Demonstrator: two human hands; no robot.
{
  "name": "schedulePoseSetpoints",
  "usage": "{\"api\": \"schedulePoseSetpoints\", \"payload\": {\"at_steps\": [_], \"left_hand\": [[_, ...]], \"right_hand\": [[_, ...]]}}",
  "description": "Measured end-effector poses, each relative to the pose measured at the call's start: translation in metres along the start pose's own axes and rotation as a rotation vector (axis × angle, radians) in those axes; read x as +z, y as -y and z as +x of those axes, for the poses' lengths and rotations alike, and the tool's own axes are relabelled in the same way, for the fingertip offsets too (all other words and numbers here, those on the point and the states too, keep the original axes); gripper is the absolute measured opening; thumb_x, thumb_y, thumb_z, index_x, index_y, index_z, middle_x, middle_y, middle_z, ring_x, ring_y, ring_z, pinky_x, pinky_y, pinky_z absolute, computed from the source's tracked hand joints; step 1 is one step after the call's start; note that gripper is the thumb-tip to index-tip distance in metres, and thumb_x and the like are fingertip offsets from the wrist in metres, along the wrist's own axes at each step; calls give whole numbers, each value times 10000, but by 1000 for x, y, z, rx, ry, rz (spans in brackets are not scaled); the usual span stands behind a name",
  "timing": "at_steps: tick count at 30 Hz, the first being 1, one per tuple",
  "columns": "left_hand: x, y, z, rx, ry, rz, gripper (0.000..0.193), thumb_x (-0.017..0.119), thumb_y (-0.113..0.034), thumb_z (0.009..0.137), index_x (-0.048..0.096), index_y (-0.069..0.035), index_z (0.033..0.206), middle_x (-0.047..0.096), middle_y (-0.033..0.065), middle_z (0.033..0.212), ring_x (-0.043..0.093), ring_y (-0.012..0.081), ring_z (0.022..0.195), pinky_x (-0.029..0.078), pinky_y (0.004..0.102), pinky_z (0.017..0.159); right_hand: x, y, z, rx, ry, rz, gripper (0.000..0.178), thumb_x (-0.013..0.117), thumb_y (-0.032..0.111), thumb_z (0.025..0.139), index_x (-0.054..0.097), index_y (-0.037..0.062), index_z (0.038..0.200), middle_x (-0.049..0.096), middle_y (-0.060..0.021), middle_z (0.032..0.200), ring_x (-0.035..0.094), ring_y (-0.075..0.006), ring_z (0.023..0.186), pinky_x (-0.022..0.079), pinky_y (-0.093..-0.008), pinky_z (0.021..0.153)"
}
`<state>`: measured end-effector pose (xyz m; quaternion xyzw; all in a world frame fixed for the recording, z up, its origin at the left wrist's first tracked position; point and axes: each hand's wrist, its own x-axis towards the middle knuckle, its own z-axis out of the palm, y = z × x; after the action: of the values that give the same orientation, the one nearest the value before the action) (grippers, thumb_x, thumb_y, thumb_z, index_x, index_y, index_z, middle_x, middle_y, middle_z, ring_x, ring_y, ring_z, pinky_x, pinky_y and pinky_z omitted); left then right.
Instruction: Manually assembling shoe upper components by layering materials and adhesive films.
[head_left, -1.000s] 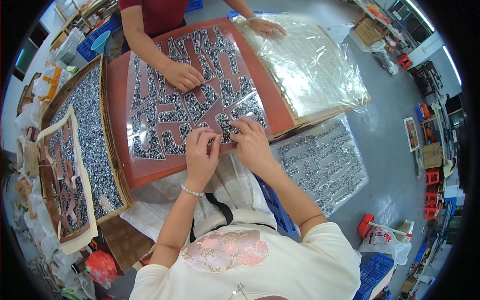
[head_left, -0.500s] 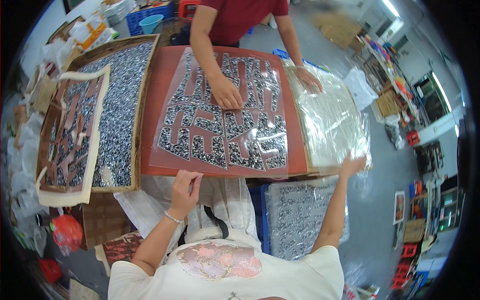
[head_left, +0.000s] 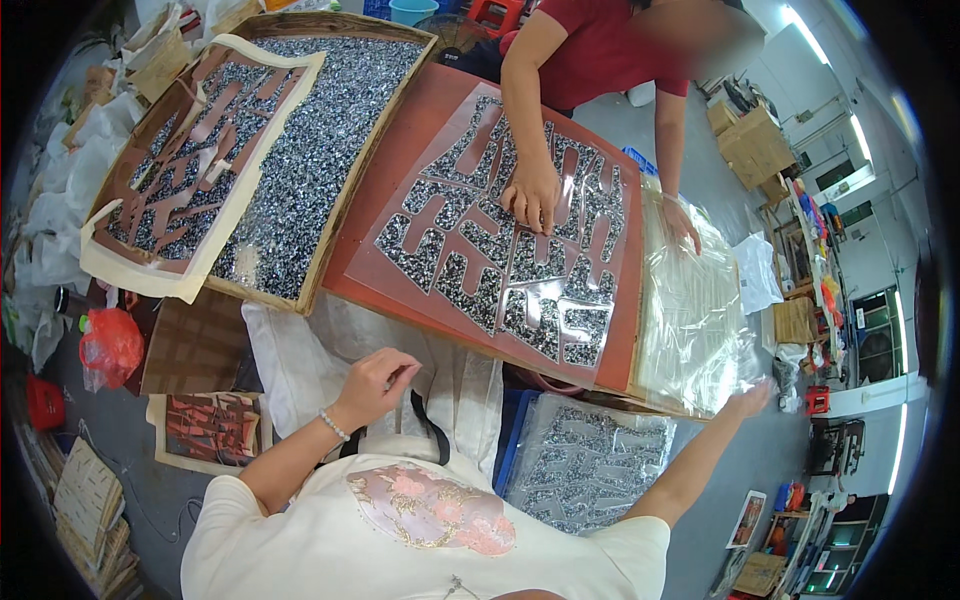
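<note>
My left hand [head_left: 376, 386] hovers just off the near edge of a reddish-brown board [head_left: 440, 325], its fingers curled together with nothing showing in them. On the board lies a clear sheet [head_left: 395, 262] with cut-out shapes filled by black-and-silver glittering pieces [head_left: 465, 285]. At the right, my right hand [head_left: 748, 398], slightly blurred, is closed at the near corner of a shiny clear plastic film [head_left: 690, 320] on a stack of such sheets. Across the board, a co-worker's hand [head_left: 533, 192] presses on the patterned sheet; their other hand [head_left: 681, 222] rests by the film stack.
A wooden tray [head_left: 340, 225] of glittering pieces stands at left, a cream-framed stencil [head_left: 265, 160] lying partly over it. Below the board, a blue crate [head_left: 513, 432] sits beside a patterned sheet in plastic [head_left: 585, 465]. A red bag [head_left: 112, 345] hangs at lower left.
The view has turned, so the board appears tilted and shifted right. My left hand is farther from the board's edge. My right hand stays at the film's corner. The co-worker's hand remains on the sheet.
</note>
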<state>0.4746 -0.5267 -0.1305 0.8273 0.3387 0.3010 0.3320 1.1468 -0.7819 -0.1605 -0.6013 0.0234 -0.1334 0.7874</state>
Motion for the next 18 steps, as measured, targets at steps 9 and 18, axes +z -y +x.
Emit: {"api": "schedulePoseSetpoints", "payload": {"at_steps": [9,18], "left_hand": [[18,-43,50,310,194,-332,129,641,-117,860,631,-40,963,630,85,868,620,211,706,504,315,631],[110,-131,174,324,244,-578,644,632,-426,870,451,25,1293,544,192,1198,527,288,1132,407,364,968]], "right_hand": [[138,168,-264,-848,800,-403,105,531,80,927,576,32,1010,588,-143,1244,562,-240,1125,419,-354,962],[148,141,-311,-792,952,-464,256,505,-37,871,568,41,1107,567,-138,1255,528,-310,1168,403,-382,978]]}}
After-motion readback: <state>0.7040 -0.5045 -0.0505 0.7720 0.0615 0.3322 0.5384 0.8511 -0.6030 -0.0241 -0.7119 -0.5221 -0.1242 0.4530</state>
